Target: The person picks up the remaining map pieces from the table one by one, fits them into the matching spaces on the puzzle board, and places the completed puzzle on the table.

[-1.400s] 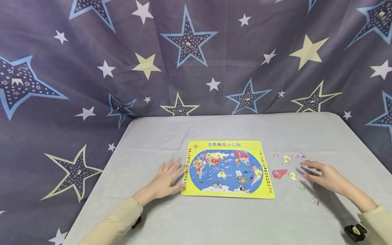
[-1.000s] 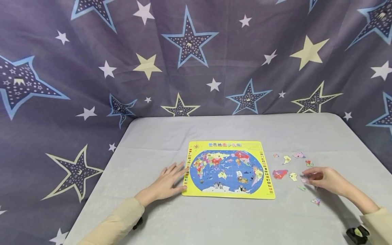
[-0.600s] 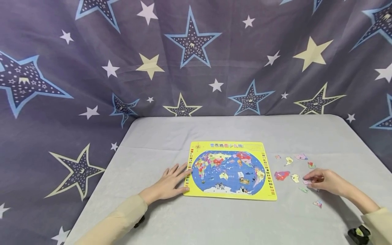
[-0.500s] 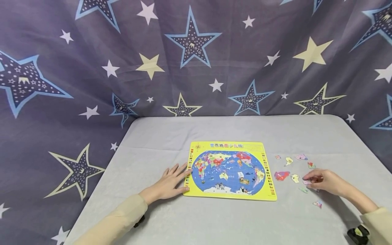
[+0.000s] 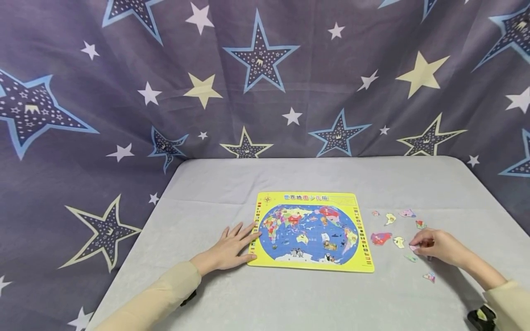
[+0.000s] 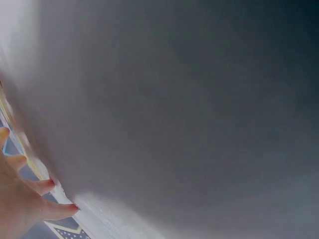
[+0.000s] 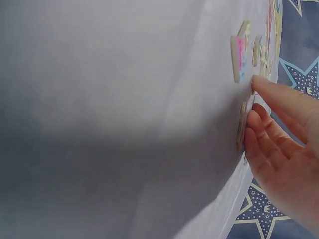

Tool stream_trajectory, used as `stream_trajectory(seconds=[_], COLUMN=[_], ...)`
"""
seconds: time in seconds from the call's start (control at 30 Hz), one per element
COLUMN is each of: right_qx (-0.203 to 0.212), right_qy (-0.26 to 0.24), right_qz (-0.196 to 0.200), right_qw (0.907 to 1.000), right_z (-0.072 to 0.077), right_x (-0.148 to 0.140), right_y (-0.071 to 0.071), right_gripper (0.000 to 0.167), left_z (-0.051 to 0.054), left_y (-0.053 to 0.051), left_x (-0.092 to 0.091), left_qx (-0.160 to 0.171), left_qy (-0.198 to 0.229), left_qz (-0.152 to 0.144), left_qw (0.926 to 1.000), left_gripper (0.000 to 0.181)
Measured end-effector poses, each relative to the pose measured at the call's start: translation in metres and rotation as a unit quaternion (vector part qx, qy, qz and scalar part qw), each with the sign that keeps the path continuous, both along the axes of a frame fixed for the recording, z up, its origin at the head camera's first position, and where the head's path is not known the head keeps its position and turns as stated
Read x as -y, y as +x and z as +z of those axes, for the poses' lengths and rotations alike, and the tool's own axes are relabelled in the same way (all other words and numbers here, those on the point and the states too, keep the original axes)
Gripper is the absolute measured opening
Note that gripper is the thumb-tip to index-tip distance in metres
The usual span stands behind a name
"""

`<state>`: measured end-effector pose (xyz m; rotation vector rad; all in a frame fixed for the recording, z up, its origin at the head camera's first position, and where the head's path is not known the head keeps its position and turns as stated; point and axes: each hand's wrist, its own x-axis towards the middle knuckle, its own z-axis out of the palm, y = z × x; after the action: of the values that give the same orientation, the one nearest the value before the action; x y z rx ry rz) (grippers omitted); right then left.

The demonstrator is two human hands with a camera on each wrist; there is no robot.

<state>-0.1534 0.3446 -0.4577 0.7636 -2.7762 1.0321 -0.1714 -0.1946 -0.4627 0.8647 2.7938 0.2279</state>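
Observation:
A yellow-bordered world map puzzle board lies flat on the table. My left hand rests at its left edge, fingers spread, with fingertips and thumb on the border. To the right of the board, my right hand pinches a small pink puzzle piece at the table surface; the fingers cover most of it. Around that hand lie a red puzzle piece, a cream puzzle piece, a green puzzle piece and a multicoloured puzzle piece. The right wrist view shows my thumb and fingers low beside pieces.
Farther back lie a purple puzzle piece, a yellow puzzle piece, a small round-looking puzzle piece and a red-green puzzle piece. A grey cloth covers the table. Star-patterned curtain hangs behind and at the sides.
My right hand has come down from above the pieces, and its fingers and thumb have closed in on the pink puzzle piece. My left hand stays at the board's left edge.

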Motion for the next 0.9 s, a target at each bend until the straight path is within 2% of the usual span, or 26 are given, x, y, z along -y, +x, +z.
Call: stream_trajectory(seconds=[0.17,0.4,0.53,0.67,0.9], right_qx=[0.022,0.103,0.134,0.139,0.114], right_qy=[0.007,-0.007,-0.009,-0.006,-0.007], right_qz=[-0.010,0.006,0.006,0.010,0.025], right_qw=[0.9997,0.9947,0.9909,0.9902,0.9931], right_z=[0.001,0.005,0.008,0.013,0.020], right_x=[0.002,0.002,0.002,0.005,0.022], right_y=[0.001,0.001,-0.001,-0.004,-0.017], right_gripper=[0.013,0.006,0.002,0.006,0.008], left_z=[-0.001,0.000,0.003,0.002,0.000], left_y=[-0.001,0.000,0.000,0.000,-0.002], left_x=[0.000,0.000,0.000,0.000,0.001], left_qx=[-0.005,-0.005,-0.009,-0.011,-0.021], left_qy=[-0.006,-0.009,-0.023,-0.034,-0.032], left_qz=[-0.007,-0.016,-0.024,-0.031,-0.048], left_qw=[0.9999,0.9998,0.9994,0.9989,0.9981], left_gripper=[0.064,0.063,0.064,0.064,0.064])
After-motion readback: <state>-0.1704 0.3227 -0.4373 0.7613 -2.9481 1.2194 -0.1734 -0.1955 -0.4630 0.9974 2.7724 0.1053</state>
